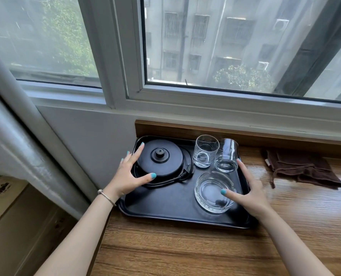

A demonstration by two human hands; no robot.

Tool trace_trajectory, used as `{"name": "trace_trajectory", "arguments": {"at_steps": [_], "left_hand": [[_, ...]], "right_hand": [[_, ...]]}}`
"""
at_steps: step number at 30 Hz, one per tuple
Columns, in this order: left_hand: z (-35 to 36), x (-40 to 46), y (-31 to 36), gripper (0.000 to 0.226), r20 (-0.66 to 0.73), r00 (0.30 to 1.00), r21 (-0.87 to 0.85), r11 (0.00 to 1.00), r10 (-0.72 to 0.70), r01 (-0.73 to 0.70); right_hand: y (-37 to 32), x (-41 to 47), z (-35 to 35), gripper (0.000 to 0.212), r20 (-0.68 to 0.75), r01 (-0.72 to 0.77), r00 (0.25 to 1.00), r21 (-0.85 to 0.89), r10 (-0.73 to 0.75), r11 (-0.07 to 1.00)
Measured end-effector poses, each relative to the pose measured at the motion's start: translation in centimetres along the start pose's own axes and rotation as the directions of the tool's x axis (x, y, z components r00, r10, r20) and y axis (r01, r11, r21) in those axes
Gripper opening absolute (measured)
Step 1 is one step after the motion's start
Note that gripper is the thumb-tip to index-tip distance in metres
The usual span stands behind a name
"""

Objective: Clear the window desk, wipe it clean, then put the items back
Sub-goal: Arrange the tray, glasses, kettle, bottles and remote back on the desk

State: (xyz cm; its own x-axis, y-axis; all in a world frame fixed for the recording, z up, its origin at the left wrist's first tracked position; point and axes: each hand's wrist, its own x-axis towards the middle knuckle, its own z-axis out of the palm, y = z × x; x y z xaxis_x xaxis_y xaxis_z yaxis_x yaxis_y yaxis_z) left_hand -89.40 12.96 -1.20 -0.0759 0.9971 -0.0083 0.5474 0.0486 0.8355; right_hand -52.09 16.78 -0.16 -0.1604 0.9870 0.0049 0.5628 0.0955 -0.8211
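A black tray sits on the wooden worktop, right between the two hands. The left hand is spread wide at the tray's left edge, fingers on the black kettle base. The right hand is spread wide at the tray's right edge, thumb over the glass ashtray. Two glasses stand just past its fingers. A brown cloth lies farther right of the right hand.
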Motion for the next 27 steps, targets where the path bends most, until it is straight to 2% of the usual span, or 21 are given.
{"name": "trace_trajectory", "arguments": {"at_steps": [3, 11, 14, 17, 20, 24, 27], "left_hand": [[0.1, 0.1, -0.4, 0.104, 0.002, 1.000, 0.131, 0.991, 0.003, -0.003], [0.2, 0.4, -0.8, 0.114, -0.021, 0.999, 0.333, 0.943, 0.030, -0.021], [0.0, 0.3, -0.5, 0.116, -0.023, 0.996, 0.426, 0.902, 0.081, -0.063], [0.1, 0.0, 0.1, 0.108, -0.005, 0.981, 0.516, 0.841, 0.192, -0.162], [0.1, -0.5, 0.7, 0.098, 0.015, 0.958, 0.574, 0.782, 0.288, -0.244], [-0.1, -1.0, 1.7, 0.085, 0.014, 0.919, 0.583, 0.744, 0.394, -0.328], [0.6, -0.7, 3.3, 0.080, 0.013, 0.890, 0.544, 0.744, 0.455, -0.388]], "right_hand": [[-0.1, -0.2, 0.1, 0.104, -0.015, -0.010, 1.000, -0.060, 0.009, 0.998], [0.0, -0.2, -0.2, 0.101, 0.011, -0.002, 1.000, -0.096, 0.003, 0.995], [0.3, -0.1, -0.1, 0.105, 0.020, 0.004, 1.000, -0.144, -0.001, 0.990], [0.4, -0.1, -0.1, 0.112, 0.008, -0.001, 1.000, -0.165, 0.002, 0.986], [0.5, -0.2, 0.0, 0.108, -0.033, -0.007, 0.999, -0.156, 0.002, 0.988], [-0.3, -0.4, -0.1, 0.105, -0.083, 0.005, 0.996, -0.126, -0.016, 0.992], [-1.1, -0.8, -0.4, 0.104, -0.110, 0.012, 0.993, -0.172, -0.031, 0.985]]}}
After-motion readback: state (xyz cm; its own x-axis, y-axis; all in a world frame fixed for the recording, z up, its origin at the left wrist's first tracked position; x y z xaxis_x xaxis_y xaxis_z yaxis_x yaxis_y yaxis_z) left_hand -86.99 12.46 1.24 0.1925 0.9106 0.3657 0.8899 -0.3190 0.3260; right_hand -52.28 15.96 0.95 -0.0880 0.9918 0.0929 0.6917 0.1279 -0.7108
